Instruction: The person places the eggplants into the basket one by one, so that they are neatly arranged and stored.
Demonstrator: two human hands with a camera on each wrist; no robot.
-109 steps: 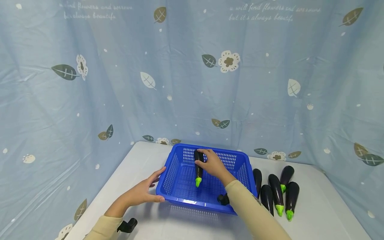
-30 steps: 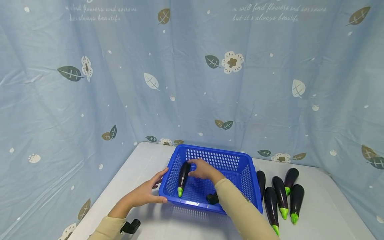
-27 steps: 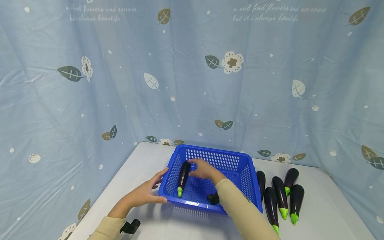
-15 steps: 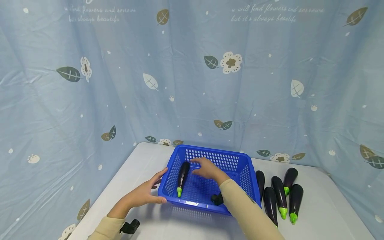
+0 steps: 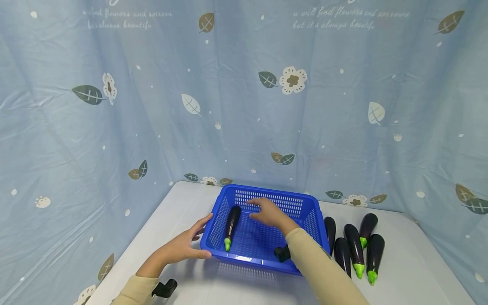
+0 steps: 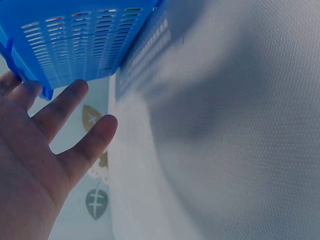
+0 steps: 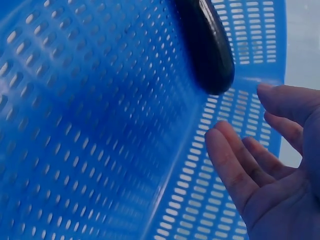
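One glossy purple-black eggplant [image 5: 232,224] seems placed in the blue rectangular plastic basket [image 5: 263,262]; the empty right hand [image 5: 272,213], wide, has withdrawn; the wide left hand [image 5: 184,245] touches the basket.

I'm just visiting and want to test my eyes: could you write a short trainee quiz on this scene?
1. Count: in the head view, how many eggplants lie outside the basket?

2. True or false: the right hand is holding the inside eggplant.

3. Multiple choice: seen from the person's side, where is the left hand?
A) At the basket's left end
B) At the basket's right end
C) Among the outside eggplants

Key:
1. Five, all to the basket's right; one is partly hidden behind it.
2. False: the right wrist view shows a gap between hand and eggplant.
3. A
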